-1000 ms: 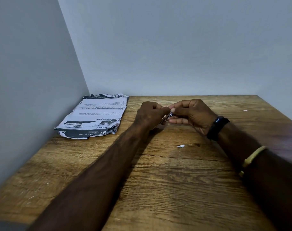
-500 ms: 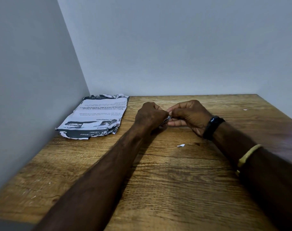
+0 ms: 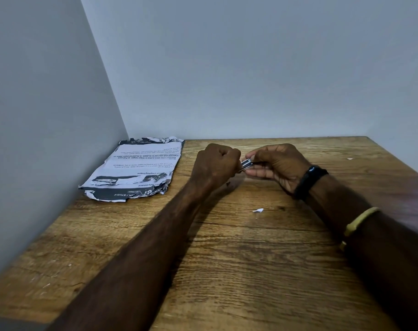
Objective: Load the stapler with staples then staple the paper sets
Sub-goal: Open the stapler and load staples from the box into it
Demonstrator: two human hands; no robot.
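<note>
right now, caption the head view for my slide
Left hand and right hand hold a small silver metal piece over the brown wooden table; crumpled printed paper sheets lie at its far left corner.

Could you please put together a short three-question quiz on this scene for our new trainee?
1. True or false: the crumpled printed papers lie at the table's far left, by the wall.
2. The small metal object is: A) gripped between left hand and right hand; B) loose on the table; C) under the papers.
3. Fill in: the black wristband is on the ___ wrist.
Key: 1 true; 2 A; 3 right.
</note>
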